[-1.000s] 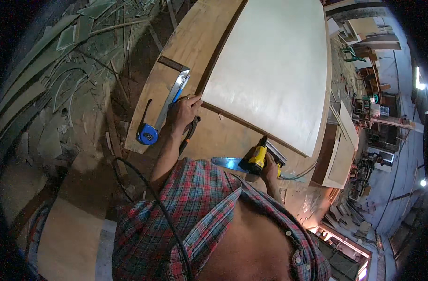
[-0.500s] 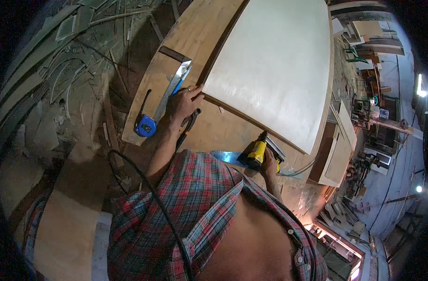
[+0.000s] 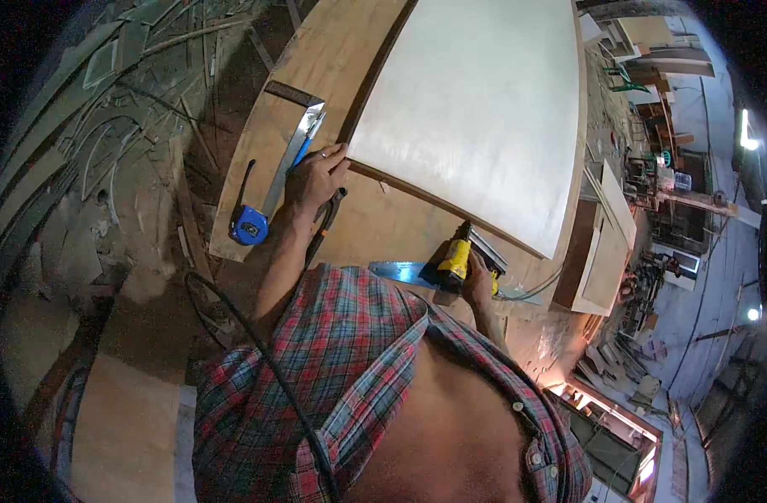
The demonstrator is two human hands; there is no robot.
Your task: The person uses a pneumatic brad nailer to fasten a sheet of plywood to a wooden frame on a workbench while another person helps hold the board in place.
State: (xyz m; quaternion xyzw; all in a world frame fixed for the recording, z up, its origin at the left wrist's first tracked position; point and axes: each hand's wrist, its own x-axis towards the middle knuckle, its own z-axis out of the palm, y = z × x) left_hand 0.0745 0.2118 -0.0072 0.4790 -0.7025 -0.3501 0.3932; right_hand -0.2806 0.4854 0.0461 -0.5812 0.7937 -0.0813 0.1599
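A large white panel with dark brown edging lies on the plywood worktop. My left hand is closed at the panel's near left corner, its fingers pinching the edge. My right hand is wrapped round a yellow and black nail gun, whose nose meets the panel's near edge. Just left of my left hand lie a carpenter's square and a blue pen. A hammer, partly hidden by my left forearm, sits beside that hand. The blade of a handsaw shows left of the nail gun.
A blue tape measure rests near the worktop's left edge. Wood scraps litter the floor at left. A wooden box-like piece stands at right. An air hose trails from the nail gun, and a black cable crosses my shirt.
The whole view has shifted slightly, so the bench and panel sit a little further left and up. Both hands keep their places at the panel's near edge.
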